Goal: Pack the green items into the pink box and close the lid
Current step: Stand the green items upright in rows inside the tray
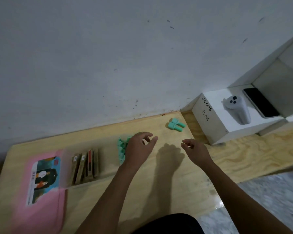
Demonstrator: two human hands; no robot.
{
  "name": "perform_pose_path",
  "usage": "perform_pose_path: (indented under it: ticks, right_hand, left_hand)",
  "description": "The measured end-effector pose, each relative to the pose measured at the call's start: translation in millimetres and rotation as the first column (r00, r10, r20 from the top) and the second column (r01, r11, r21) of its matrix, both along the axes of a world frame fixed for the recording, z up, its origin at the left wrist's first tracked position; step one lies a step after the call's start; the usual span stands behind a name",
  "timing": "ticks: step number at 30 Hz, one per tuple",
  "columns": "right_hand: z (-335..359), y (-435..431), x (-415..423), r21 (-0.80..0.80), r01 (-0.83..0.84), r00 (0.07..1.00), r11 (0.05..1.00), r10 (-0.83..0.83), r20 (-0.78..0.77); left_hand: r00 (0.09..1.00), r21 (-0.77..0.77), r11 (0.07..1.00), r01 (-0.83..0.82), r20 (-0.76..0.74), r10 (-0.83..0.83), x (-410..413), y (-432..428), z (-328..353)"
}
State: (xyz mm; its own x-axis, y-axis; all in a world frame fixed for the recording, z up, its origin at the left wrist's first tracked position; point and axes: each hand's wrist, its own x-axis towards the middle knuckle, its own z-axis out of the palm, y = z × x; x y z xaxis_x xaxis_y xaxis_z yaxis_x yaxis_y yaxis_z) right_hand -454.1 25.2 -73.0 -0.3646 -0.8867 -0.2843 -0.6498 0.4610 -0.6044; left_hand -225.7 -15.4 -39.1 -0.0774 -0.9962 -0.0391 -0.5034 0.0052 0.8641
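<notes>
The pink box lid (pixel 42 200) lies open at the left of the wooden board, with a picture label on it. Beside it the clear box body (pixel 69 166) holds several brown packets (pixel 85 166). A heap of green items (pixel 122 147) lies in the middle of the board, partly hidden behind my left hand (pixel 139 147), which hovers over it with loosely curled fingers and holds nothing. Two more green items (pixel 175 125) lie at the far right of the board. My right hand (pixel 194 149) hovers empty, fingers relaxed, below and right of those two.
The wooden board (pixel 159 191) meets a grey wall at the back. A white box (pixel 227 119) marked JS006 stands at the right with a grey device (pixel 237 108) on it; a black phone (pixel 260 102) lies beyond. Marbled floor (pixel 260 200) shows at lower right.
</notes>
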Motion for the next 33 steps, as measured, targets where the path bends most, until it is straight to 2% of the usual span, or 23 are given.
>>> perform_pose_path:
  ticks: [2,5,10,14,19,23,30,33]
  right_hand:
    - [-3.0,-11.0,-14.8,0.005,0.028,0.999,1.0,-0.029,0.018]
    - [-10.0,-31.3,-34.3,0.044,0.026,0.999,0.999,-0.027,0.017]
    - [-22.6,-68.5,-55.3,0.088,-0.015,1.0,0.996,0.014,0.008]
    - [-31.4,-94.7,-65.1,0.069,-0.081,0.996,0.994,0.084,-0.031]
    - [-43.2,-119.3,-75.3,0.168,-0.194,0.946,0.966,0.23,-0.228]
    - [-40.0,-124.6,-71.5,0.224,-0.225,0.916,0.948,0.284,-0.282]
    - [-40.4,-114.1,-66.3,0.238,-0.231,0.912,0.943,0.295,-0.286]
    - [-38.9,-104.7,-63.7,0.174,-0.111,0.984,0.978,0.132,-0.117]
  left_hand:
    - [0.986,0.032,0.991,0.128,0.103,-0.13,-23.3,-17.3,-8.3]
    - [0.912,0.119,0.949,0.293,0.263,-0.315,-54.6,-46.1,-23.6]
    - [0.815,0.214,0.907,0.362,0.4,-0.42,-98.7,-90.6,-49.1]
    - [0.781,0.275,0.881,0.385,0.412,-0.47,-125.7,-110.7,-70.2]
    - [0.759,0.307,0.888,0.343,0.466,-0.454,-142.4,-119.3,-83.9]
    - [0.757,0.295,0.891,0.346,0.474,-0.451,-139.3,-124.4,-88.5]
    - [0.728,0.288,0.884,0.37,0.502,-0.468,-129.8,-121.6,-87.2]
    - [0.743,0.311,0.878,0.364,0.471,-0.475,-123.0,-112.6,-84.7]
